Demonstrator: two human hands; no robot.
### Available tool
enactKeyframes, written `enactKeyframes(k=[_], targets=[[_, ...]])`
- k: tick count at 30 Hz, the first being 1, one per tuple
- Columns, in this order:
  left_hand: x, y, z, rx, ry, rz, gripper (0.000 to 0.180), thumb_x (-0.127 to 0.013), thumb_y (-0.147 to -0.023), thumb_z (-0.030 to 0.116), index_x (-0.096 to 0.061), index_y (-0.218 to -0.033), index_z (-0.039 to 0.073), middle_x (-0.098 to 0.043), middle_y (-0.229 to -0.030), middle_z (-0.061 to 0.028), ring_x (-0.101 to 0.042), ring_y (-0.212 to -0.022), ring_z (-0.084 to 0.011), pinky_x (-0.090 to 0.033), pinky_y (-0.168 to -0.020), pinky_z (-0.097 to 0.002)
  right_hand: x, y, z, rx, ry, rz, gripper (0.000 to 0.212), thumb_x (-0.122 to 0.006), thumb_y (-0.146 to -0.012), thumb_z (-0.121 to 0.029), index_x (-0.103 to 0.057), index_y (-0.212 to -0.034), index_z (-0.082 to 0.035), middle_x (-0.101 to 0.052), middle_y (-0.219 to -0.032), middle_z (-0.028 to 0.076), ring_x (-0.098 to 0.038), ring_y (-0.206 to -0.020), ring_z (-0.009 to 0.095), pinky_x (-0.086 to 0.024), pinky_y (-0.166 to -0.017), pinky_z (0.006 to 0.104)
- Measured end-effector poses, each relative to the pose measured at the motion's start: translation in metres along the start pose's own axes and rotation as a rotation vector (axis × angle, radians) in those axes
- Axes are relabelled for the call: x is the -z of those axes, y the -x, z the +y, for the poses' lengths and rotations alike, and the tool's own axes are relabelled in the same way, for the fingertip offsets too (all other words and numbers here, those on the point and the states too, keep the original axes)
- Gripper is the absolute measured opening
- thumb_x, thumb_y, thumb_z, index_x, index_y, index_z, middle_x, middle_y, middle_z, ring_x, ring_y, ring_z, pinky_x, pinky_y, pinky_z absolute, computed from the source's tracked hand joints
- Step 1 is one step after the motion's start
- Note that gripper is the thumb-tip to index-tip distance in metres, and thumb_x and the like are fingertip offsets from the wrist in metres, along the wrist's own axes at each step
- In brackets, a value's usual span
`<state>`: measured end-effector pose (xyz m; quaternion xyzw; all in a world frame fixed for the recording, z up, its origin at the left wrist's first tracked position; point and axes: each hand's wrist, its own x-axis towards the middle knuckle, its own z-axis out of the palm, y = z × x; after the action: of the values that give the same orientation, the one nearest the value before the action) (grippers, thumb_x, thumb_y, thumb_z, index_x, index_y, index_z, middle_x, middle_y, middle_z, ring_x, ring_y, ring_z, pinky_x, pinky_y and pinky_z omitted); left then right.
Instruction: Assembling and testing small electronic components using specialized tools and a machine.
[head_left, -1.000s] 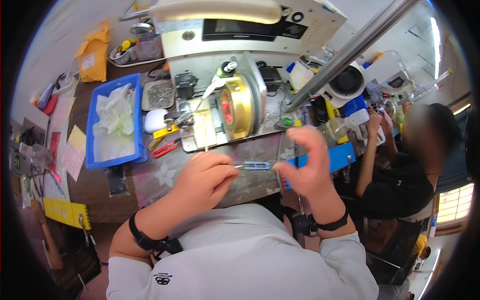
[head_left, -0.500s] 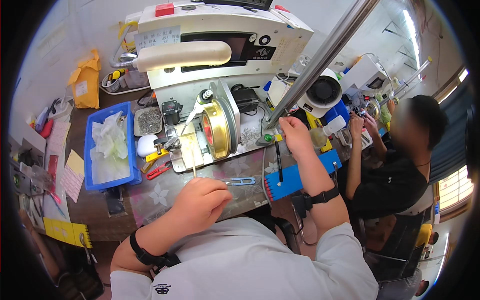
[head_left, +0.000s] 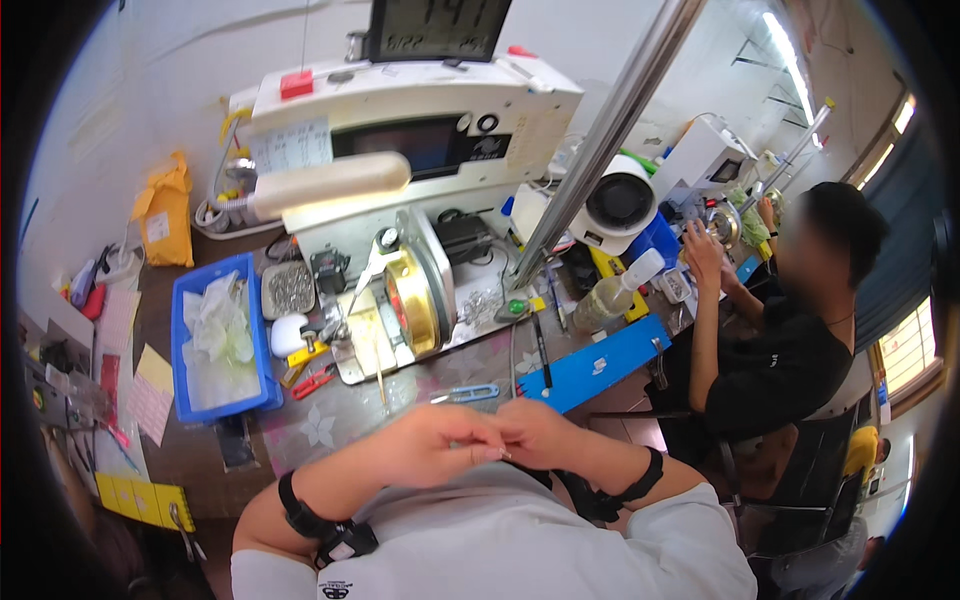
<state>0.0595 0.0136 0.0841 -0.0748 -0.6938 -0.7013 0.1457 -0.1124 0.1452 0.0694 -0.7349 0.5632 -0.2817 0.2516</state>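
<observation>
My left hand (head_left: 440, 441) and my right hand (head_left: 546, 434) meet in front of my chest, fingertips together. Both are closed in a pinch. A tiny shiny bit shows at their fingertips, too small to name. Just beyond them on the table lies a pair of light-blue thread snips (head_left: 466, 394). Past the snips stands a white machine (head_left: 300, 215) with a gold wheel (head_left: 430, 300). A thin wooden stick (head_left: 380, 380) juts toward me from the pale block beside the wheel.
At left are a blue tray (head_left: 186, 345) holding crumpled plastic and a dish of small metal parts (head_left: 288, 289). Red pliers (head_left: 314, 383) lie nearby. At right are a blue ring-edged board (head_left: 610, 362), a clear bottle (head_left: 605, 303), a metal post (head_left: 600, 140) and a co-worker (head_left: 790, 350).
My right hand has come back from beside the metal post to meet my left hand. The left hand has moved slightly right and toward me. The view has shifted a little.
</observation>
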Motion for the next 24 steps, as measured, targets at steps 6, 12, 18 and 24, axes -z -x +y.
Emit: enactKeyframes(k=[6, 12, 18, 24], targets=[[0.003, 0.019, 0.018, -0.148, -0.605, -0.106, 0.013, -0.064, -0.083, 0.009, -0.061, -0.096, 0.007, -0.065, -0.116, -0.0102, -0.065, -0.08, -0.0299, -0.053, -0.068, -0.0362, 0.045, 0.029, -0.014, -0.121, -0.054, -0.027, 0.028, -0.071, -0.083, -0.027, -0.068, -0.105, -0.01, -0.059, -0.075, 0.008, -0.057, -0.071, 0.024, -0.046, -0.065, 0.0343], [0.001, 0.018, 0.017, -0.215, -0.756, -0.069, 0.013, -0.066, -0.08, 0.007, -0.062, -0.092, 0.008, -0.065, -0.117, -0.0093, -0.066, -0.074, -0.0282, -0.054, -0.062, -0.0349, 0.188, 0.01, -0.072, -0.371, 0.464, 0.021, 0.033, -0.066, -0.085, -0.039, -0.068, -0.096, -0.008, -0.063, -0.083, 0.008, -0.061, -0.082, 0.023, -0.049, -0.073, 0.0342], [-0.01, 0.023, 0.012, -0.294, -0.809, -0.02, 0.012, -0.067, -0.081, 0.011, -0.061, -0.092, 0.008, -0.069, -0.108, -0.0059, -0.067, -0.073, -0.0265, -0.055, -0.061, -0.0342, 0.322, -0.075, -0.139, -0.079, 0.517, 1.201, 0.023, -0.06, -0.09, -0.023, -0.062, -0.096, -0.001, -0.061, -0.077, 0.003, -0.055, -0.073, 0.01, -0.046, -0.069, 0.026], [-0.006, 0.033, 0.009, -0.167, -0.82, -0.05, 0.008, -0.06, -0.083, 0.013, -0.062, -0.091, 0.011, -0.066, -0.114, -0.0067, -0.066, -0.078, -0.029, -0.054, -0.065, -0.037, 0.384, -0.137, -0.173, -0.044, 0.301, 1.324, 0.039, -0.056, -0.092, -0.037, -0.062, -0.097, 0.001, -0.066, -0.08, 0.011, -0.062, -0.076, 0.022, -0.048, -0.074, 0.0332]])
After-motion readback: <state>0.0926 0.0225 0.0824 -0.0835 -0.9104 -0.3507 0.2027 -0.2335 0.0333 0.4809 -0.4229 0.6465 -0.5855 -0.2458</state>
